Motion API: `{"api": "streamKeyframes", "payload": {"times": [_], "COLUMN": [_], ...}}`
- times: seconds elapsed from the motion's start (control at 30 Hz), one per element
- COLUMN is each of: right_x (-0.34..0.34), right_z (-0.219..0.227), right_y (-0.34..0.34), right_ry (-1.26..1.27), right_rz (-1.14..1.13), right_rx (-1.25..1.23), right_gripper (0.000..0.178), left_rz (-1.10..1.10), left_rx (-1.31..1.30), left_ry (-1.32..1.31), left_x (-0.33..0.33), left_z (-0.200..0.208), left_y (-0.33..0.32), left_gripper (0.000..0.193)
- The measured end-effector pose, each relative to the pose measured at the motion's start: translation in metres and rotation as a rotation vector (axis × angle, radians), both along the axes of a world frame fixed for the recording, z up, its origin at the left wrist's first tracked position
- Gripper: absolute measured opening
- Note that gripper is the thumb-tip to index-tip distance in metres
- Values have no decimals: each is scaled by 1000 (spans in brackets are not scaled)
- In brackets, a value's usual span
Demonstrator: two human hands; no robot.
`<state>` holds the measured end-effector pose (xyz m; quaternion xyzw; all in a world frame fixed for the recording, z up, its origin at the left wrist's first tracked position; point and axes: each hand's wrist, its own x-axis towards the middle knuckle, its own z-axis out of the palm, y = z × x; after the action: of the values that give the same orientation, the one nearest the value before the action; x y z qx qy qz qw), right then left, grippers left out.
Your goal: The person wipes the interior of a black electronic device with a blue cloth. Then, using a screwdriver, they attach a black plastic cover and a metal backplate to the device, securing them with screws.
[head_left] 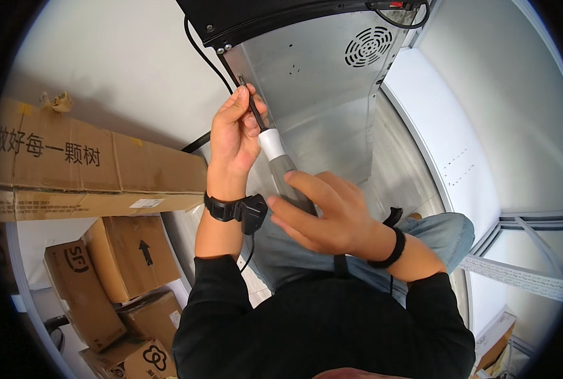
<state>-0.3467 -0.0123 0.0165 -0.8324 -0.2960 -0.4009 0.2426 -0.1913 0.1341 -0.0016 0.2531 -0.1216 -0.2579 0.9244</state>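
A screwdriver (280, 164) with a dark shaft, a white collar and a grey handle slants across the middle of the view. Close to its tip, my left hand (232, 126) pinches the shaft between thumb and fingers. My right hand (335, 211) has its thumb and fingers around the lower part of the grey handle. The tip points at the left edge of a grey metal cabinet (322, 95). Whether it sits in a screw there is too small to tell. Black bands circle both wrists, the left one carrying a small black device (253, 213).
A black top part (281, 16) with a cable overhangs the cabinet, which has a round vent (368, 47). Left of my arm lie a long cardboard box (155, 161) and several smaller cartons (136, 256). A white panel frame (433, 114) stands along the right.
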Motion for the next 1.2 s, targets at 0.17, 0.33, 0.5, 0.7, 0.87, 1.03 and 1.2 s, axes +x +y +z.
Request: {"api": "streamKeyframes", "payload": {"times": [0.17,0.33,0.5,0.7,0.87,1.03,1.2], "right_x": [-6,-2,-3,-2,-2,-5,-11], "right_z": [0,1,14,9,5,6,7], "right_y": [7,4,2,1,1,-7,-11], "right_ry": [26,2,173,95,60,88,100], "right_rz": [-46,-72,-129,-132,-124,-121,-184], "right_rx": [157,196,148,31,74,87,71], "right_gripper": [40,43,43,43,41,42,38], "left_rz": [-13,-91,-40,21,76,193,204], "left_rx": [11,-52,41,124,172,232,261], "left_ry": [45,28,31,88,68,168,117], "left_x": [-7,2,5,7,6,4,1], "left_z": [15,13,15,22,19,20,23], "left_y": [-4,-2,-5,-7,-8,-14,-20], "left_gripper": [28,30,26,27,25,24,25]}}
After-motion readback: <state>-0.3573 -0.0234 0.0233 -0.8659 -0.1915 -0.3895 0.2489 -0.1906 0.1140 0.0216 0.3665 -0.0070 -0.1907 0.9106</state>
